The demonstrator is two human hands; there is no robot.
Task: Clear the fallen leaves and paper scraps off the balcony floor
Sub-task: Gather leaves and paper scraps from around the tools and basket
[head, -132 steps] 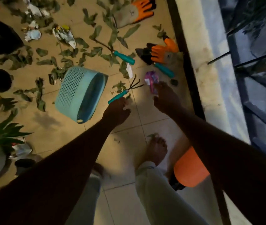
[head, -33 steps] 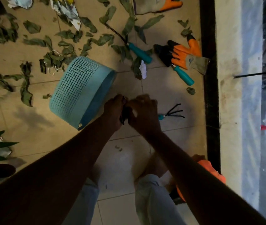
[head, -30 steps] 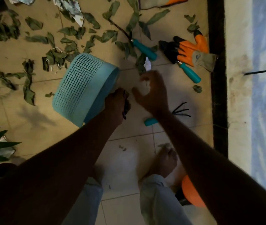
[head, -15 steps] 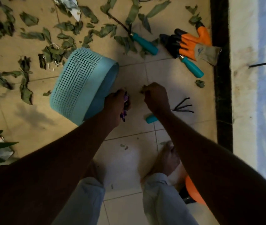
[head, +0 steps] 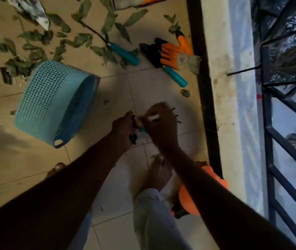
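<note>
Item: 2 hands just right of the blue basket (head: pixel 53 98), its open mouth turned toward them — left hand (head: pixel 123 126), nearer the basket, fingers curled round dark scraps (head: pixel 133 139); right hand (head: pixel 161 125), fingers pinching a pale scrap (head: pixel 152 118); leaves (head: pixel 35 36) lie beyond the basket.

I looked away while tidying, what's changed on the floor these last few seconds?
The purple wrapper and the white paper scrap by the teal-handled tool came off the floor: the right hand pinches the scrap beside the left hand, which grips gathered litter. The basket, orange glove and leaves stayed put.
</note>
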